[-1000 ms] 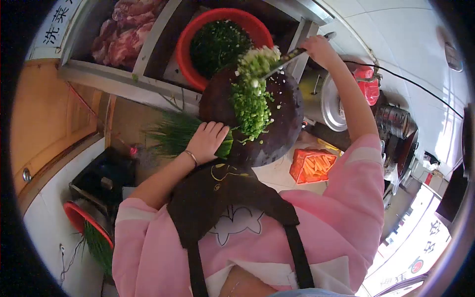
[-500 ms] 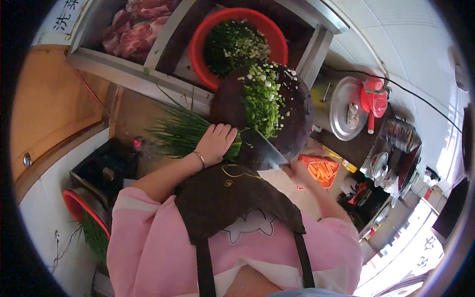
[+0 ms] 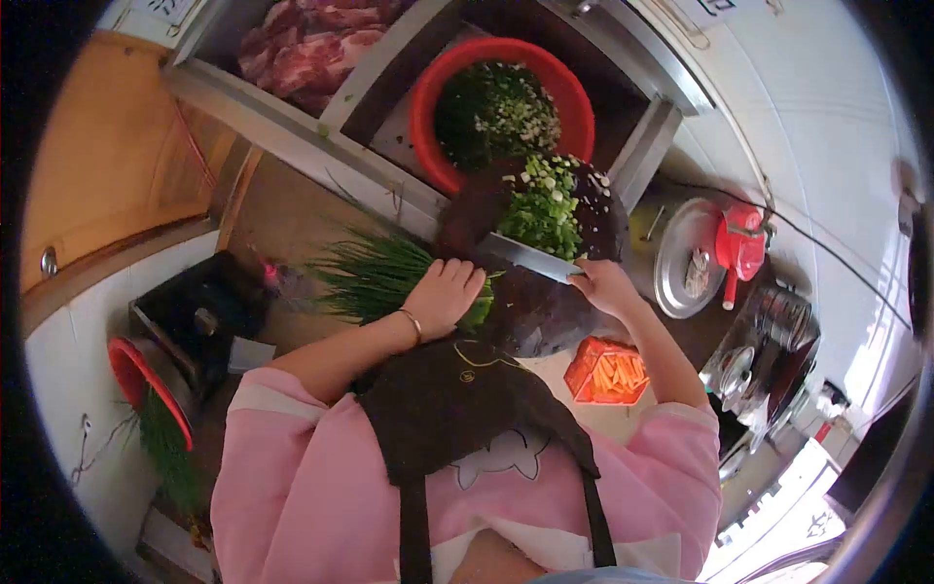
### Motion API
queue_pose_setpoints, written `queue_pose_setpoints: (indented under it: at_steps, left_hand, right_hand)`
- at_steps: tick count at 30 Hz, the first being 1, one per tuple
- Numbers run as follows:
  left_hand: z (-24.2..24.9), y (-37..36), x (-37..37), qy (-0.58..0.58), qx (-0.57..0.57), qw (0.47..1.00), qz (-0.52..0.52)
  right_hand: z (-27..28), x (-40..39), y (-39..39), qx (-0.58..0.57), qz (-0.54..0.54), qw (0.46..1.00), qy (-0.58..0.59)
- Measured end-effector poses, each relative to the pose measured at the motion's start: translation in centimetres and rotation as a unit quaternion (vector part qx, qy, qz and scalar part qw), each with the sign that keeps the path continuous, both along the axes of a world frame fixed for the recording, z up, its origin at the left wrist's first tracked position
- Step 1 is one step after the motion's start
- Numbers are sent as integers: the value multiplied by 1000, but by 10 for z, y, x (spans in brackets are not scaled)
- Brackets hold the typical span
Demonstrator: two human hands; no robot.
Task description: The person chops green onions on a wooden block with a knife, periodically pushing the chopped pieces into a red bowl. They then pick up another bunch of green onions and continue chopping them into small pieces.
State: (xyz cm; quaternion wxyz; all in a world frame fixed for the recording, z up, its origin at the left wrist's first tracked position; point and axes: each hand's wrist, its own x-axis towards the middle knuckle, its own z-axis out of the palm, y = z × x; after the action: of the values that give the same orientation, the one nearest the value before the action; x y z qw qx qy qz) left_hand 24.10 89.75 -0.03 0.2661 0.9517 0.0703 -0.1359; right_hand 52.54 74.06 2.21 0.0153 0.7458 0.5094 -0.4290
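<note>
The chives (image 3: pixel 375 277) lie as a loose bundle across the near left edge of the dark round board (image 3: pixel 545 292), their leafy tips fanning out to your left over the counter. Judge them light, limp and springy: the stalks will likely slide past one another and roll if you pin them loosely, so press them from above close to the cut end, where the bundle is tightest, not out at the floppy tips. Your left hand (image 3: pixel 446 294) lies flat on that end, fingers together and curled slightly down over the stalks, pressing rather than gripping. Your right hand (image 3: pixel 605 285) is wrapped tight around the handle of the cleaver (image 3: pixel 530 258), whose broad blade lies across the board just beyond your left fingertips, near them but not touching as far as the view shows. Chopped greens (image 3: pixel 545 209) are heaped on the far side of the board, just below the red basin (image 3: pixel 428 107), which holds more of them. The crate (image 3: pixel 608 370) of carrot sticks sits near your right forearm.
</note>
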Motion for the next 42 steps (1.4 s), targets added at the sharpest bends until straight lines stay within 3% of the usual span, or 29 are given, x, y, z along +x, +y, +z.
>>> queue_pose_setpoints:
  at_steps: [8, 14, 16, 19, 23, 26, 27, 28, 30, 33, 35, 36, 38, 42]
  left_hand:
    - [-17, -26, 39, -56, 20, 997, 53]
    - [-24, -42, 83, -111, 83, 981, 135]
    - [-23, -41, 90, -88, 87, 982, 140]
    - [7, -17, 93, -18, 11, 998, 64]
    - [35, 13, 92, -43, -37, 997, 49]
    - [31, 65, 100, -135, -258, 945, 153]
    - [24, 94, 104, -138, -296, 926, 189]
    - [-5, 114, 108, -257, -255, 900, 242]
    - [-46, 164, 116, -189, -189, 917, 298]
    - [-128, 191, 135, -96, -79, 976, 179]
    - [-169, 180, 164, 58, -59, 994, 75]
    - [-192, 172, 177, 56, -57, 995, 68]
    - [-235, 154, 202, 100, -26, 993, -47]
    - [-285, 136, 228, 212, 9, 977, -22]
  right_hand:
    - [-10, 42, 89, 44, 74, 995, -57]
    - [-7, 65, 134, 68, 40, 994, -81]
    - [-18, 76, 149, 78, 80, 989, -95]
    - [-5, 79, 167, 118, 0, 988, -95]
    - [-10, 80, 159, 126, -77, 983, -110]
    - [-4, 72, 129, 195, -106, 973, -66]
    - [6, 61, 121, 181, -165, 968, -51]
    - [13, 55, 109, 166, -224, 960, -36]
    - [10, 52, 73, 156, -253, 953, -55]
    - [13, 36, 32, 136, -338, 930, -39]
    - [0, 19, -3, 152, -396, 905, -25]
    - [16, -2, 16, 211, -400, 891, -44]
    - [3, -15, -20, 125, -500, 857, 30]
    - [6, -54, -25, 103, -588, 801, 45]
